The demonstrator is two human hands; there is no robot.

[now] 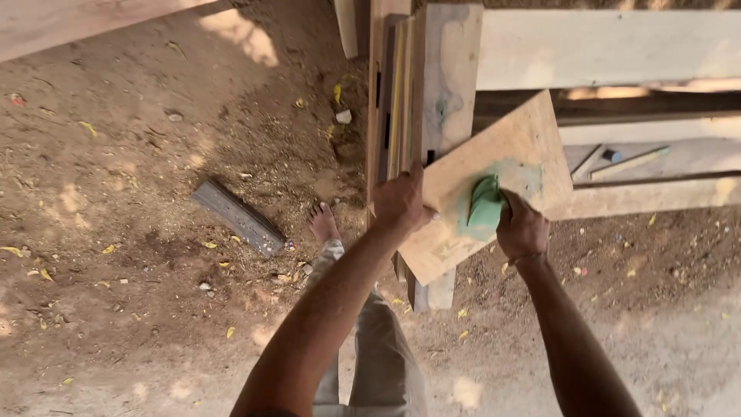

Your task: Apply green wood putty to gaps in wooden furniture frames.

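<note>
On the tilted board [509, 154] — left hand [399, 199] gripping its edge; right hand [521, 228] clutching a half-hidden green pad [485, 208].

Everything here sits on a bare dirt floor [139, 177], sandy brown and littered with sawdust, small stones and yellow dry leaves [87, 127]. A short grey metal bar [238, 217] lies flat on it at an angle, just left of a bare foot [323, 222]. The worktop is really a stack of rough pale planks [602, 48] running across the top right, with a narrower upright stack of boards [421, 85] beside them. A square plywood board [494, 181] rests tilted on that stack.
</note>
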